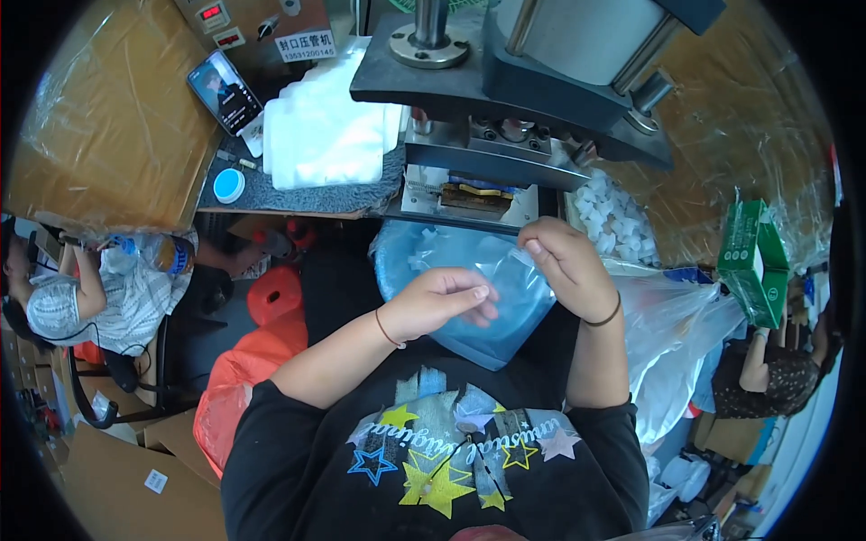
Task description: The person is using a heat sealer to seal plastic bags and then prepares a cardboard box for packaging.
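Both my hands hold a clear blue-tinted plastic bag (505,288) in front of my chest, just below the jaws of a grey sealing press (505,99). My left hand (437,302) lies curled on the bag's lower left part. My right hand (564,266) pinches the bag's upper right edge near the press's brass-coloured sealing bar (474,197). The bag hangs over a blue round tub (397,261) beneath the machine.
A stack of white folded pads (320,126) lies on the grey mat left of the press, with a phone (224,90) and a blue-rimmed lid (229,185). Small white pieces (613,221) pile up at right. A green box (753,261), clear bags, a red sack (244,370), and seated people flank me.
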Demonstrator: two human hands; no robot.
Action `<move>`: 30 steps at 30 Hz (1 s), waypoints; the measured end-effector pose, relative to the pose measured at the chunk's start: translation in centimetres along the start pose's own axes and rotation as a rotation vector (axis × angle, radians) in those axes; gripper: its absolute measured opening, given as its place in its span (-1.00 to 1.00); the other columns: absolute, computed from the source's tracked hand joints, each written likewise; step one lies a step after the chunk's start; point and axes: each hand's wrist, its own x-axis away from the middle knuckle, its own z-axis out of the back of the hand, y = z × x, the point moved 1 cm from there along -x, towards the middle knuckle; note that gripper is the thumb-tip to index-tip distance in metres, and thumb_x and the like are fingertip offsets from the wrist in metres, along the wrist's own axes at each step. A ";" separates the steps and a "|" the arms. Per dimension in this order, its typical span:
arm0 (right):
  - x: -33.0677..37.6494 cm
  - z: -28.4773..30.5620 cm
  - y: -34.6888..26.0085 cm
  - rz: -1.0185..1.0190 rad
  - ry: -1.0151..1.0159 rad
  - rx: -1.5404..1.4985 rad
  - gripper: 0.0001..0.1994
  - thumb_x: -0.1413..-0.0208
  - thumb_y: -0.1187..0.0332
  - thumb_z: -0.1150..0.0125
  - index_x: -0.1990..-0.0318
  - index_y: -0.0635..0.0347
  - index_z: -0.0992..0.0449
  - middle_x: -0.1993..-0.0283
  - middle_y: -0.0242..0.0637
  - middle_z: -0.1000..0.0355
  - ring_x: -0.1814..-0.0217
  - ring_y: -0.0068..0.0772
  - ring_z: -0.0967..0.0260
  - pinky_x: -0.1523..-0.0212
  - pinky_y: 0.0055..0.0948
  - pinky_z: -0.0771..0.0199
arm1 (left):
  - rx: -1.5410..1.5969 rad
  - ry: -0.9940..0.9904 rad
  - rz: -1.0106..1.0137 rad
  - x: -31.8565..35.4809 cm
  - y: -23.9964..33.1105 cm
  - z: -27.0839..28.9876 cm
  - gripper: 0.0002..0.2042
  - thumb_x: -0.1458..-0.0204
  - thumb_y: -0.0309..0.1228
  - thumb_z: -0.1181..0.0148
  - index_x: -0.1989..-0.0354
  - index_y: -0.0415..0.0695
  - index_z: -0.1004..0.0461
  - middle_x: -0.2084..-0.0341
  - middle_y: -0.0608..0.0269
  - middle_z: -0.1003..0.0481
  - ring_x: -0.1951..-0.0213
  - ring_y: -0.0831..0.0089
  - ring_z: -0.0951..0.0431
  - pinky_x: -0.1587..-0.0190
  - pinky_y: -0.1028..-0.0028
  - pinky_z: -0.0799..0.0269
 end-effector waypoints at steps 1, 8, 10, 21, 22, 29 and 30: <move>0.1 0.2 0.2 -0.049 -0.060 -0.054 -0.80 -0.28 0.33 -0.08 0.27 0.29 -0.52 0.36 -0.20 -0.45 0.24 -0.18 -0.40 0.18 -0.30 -0.38 | 0.095 -0.052 0.091 -0.2 0.0 -0.3 -0.75 -0.30 -0.36 -0.09 0.02 -0.29 -0.50 0.21 0.09 -0.62 0.18 0.36 -0.65 0.11 0.45 -0.56; 1.4 3.6 7.0 -0.207 0.218 0.682 -0.63 -0.20 0.32 -0.16 -0.15 0.18 -0.41 -0.08 0.03 -0.38 -0.11 0.16 -0.37 -0.10 -0.07 -0.41 | 0.100 0.005 0.175 -1.0 -0.3 1.1 -0.71 -0.23 -0.40 -0.17 -0.05 -0.27 -0.46 0.14 0.05 -0.61 0.14 0.30 -0.66 0.14 0.40 -0.60; 2.8 3.6 9.9 -0.326 0.179 0.777 -0.59 -0.18 0.32 -0.20 -0.17 0.16 -0.38 -0.10 0.02 -0.35 -0.11 0.17 -0.37 -0.09 -0.06 -0.42 | 0.122 0.145 0.124 -2.1 1.1 2.5 -0.73 -0.18 -0.46 -0.19 -0.02 -0.28 -0.48 0.15 0.07 -0.60 0.16 0.32 -0.66 0.14 0.41 -0.60; 2.1 2.8 10.3 -0.451 0.129 0.857 -0.70 -0.06 0.30 -0.26 0.01 -0.03 -0.49 0.03 -0.26 -0.41 -0.02 -0.06 -0.43 0.06 0.00 -0.37 | -0.015 0.459 -0.164 -3.0 1.6 4.9 -0.87 -0.16 -0.50 -0.21 0.19 -0.22 -0.40 0.25 0.14 -0.52 0.27 0.38 -0.62 0.21 0.41 -0.61; 2.1 3.0 10.2 -0.438 0.109 0.862 -0.70 -0.05 0.30 -0.27 0.03 -0.02 -0.51 0.03 -0.26 -0.42 -0.03 -0.09 -0.43 0.04 0.01 -0.34 | -0.251 0.558 -0.289 -2.7 2.4 6.2 -0.76 -0.16 -0.38 -0.24 0.19 -0.21 -0.30 0.29 0.17 -0.48 0.27 0.37 -0.60 0.20 0.43 -0.57; 2.6 3.5 10.6 -0.165 0.337 0.945 -0.73 -0.05 0.39 -0.22 0.05 0.10 -0.53 0.08 -0.17 -0.47 0.00 -0.04 -0.42 0.02 -0.08 -0.35 | -1.939 0.866 -0.379 2.5 6.0 12.5 -0.47 -0.11 -0.25 -0.22 -0.25 -0.13 -0.30 -0.24 -0.20 -0.27 -0.27 -0.12 -0.25 -0.29 0.15 -0.19; 3.0 3.6 10.8 -0.146 0.487 0.926 -0.74 -0.08 0.41 -0.18 0.05 0.16 -0.52 0.10 -0.12 -0.47 0.02 -0.03 -0.42 0.03 -0.14 -0.36 | -1.969 0.696 -0.423 3.0 5.8 11.6 -0.54 -0.14 -0.29 -0.18 -0.21 -0.14 -0.34 -0.20 -0.17 -0.33 -0.24 -0.11 -0.31 -0.26 0.17 -0.25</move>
